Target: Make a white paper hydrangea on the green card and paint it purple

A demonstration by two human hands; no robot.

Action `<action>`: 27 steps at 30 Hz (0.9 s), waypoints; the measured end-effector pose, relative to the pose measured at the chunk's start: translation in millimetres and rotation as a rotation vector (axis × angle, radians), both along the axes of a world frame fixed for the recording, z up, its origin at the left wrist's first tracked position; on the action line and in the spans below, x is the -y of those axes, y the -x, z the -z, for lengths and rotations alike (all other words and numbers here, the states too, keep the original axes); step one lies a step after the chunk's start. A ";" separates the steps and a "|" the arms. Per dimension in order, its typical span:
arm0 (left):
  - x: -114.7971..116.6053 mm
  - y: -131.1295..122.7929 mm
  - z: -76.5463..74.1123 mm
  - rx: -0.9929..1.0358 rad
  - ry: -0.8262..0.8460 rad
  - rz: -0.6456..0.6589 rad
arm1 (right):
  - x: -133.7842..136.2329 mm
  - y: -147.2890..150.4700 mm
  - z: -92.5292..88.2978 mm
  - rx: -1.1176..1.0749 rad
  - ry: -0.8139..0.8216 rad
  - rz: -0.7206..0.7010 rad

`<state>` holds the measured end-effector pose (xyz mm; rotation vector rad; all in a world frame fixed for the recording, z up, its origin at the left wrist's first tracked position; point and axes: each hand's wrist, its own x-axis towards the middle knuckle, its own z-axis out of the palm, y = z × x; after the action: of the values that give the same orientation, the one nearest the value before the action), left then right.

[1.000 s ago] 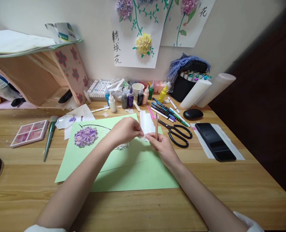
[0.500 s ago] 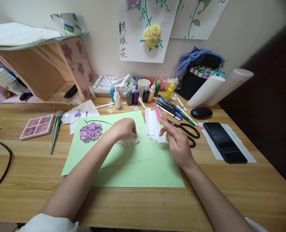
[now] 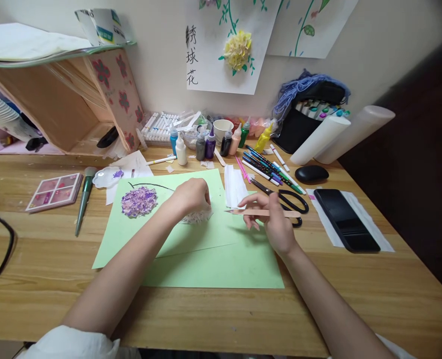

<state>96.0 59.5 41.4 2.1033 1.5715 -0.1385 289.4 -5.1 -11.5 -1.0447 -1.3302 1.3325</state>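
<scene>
My left hand [image 3: 193, 194] is closed in a pinch, fingertips down at a white fringed paper flower [image 3: 199, 215] on the green paper [image 3: 206, 264]. What the fingertips hold is hidden. My right hand [image 3: 276, 219] grips a pale pink pencil [image 3: 260, 212], a slim stick with a dark pointed tip aimed left. It hovers above the right side of the green paper. A purple fringed paper flower [image 3: 139, 201] sits left of my left hand, under a dark drawn stem [image 3: 151, 186]. White paper strips [image 3: 235, 184] lie just beyond my right hand.
Black-handled scissors [image 3: 293, 199] lie past my right hand, near pens [image 3: 269, 167] and a computer mouse [image 3: 312, 174]. A phone [image 3: 346, 219] rests at the right. Paint bottles [image 3: 210, 147] stand along the back. A makeup brush [image 3: 84, 202] and a palette [image 3: 55, 192] are left.
My right hand has turned and drawn back slightly from the white strips, so the pink pencil now shows lengthwise. Fewer white strips are visible. My left hand stays at the white flower.
</scene>
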 end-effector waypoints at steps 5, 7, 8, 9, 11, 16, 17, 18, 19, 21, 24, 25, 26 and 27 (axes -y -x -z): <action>0.3 -1.0 0.1 0.002 0.002 -0.001 | 0.7 11.4 10.1 0.129 0.045 -0.094; 0.8 -1.1 -0.2 0.002 0.002 -0.001 | 0.7 15.1 13.7 0.164 0.058 -0.113; 1.2 -1.3 -0.3 0.002 0.002 -0.002 | 0.8 16.7 15.1 0.178 0.062 -0.117; 1.5 -1.5 -0.3 0.003 0.002 -0.003 | 0.8 18.2 16.2 0.187 0.064 -0.120; 2.1 -2.4 -0.3 0.010 0.001 -0.006 | 1.1 20.5 17.9 0.197 0.070 -0.129; 1.0 1.7 -0.8 0.069 -0.036 -0.026 | 2.3 24.5 20.8 0.217 0.061 -0.139; 1.0 5.7 -0.3 0.084 -0.057 -0.037 | 2.5 24.9 21.4 0.217 0.061 -0.139; 1.6 11.2 1.1 0.109 -0.104 -0.059 | 2.5 25.2 22.1 0.216 0.062 -0.138; 3.1 17.9 3.7 0.146 -0.174 -0.087 | 2.5 25.5 22.8 0.213 0.064 -0.136; 10.1 33.7 13.0 0.285 -0.437 -0.184 | 2.0 26.2 24.0 0.203 0.068 -0.128; 31.0 55.0 35.6 0.425 -0.781 -0.275 | 0.9 27.5 24.6 0.187 0.074 -0.119; 39.8 59.5 43.7 0.429 -0.813 -0.278 | 0.7 28.0 24.5 0.186 0.075 -0.119; 48.8 62.4 51.2 0.434 -0.837 -0.263 | 0.5 28.5 24.3 0.187 0.076 -0.118; 57.3 63.7 57.7 0.448 -0.853 -0.228 | 0.5 28.9 23.9 0.190 0.077 -0.118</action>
<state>32.3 2.2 -16.2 2.2491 1.7200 1.1852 260.5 -5.6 -35.5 -1.1849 -1.5109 1.4081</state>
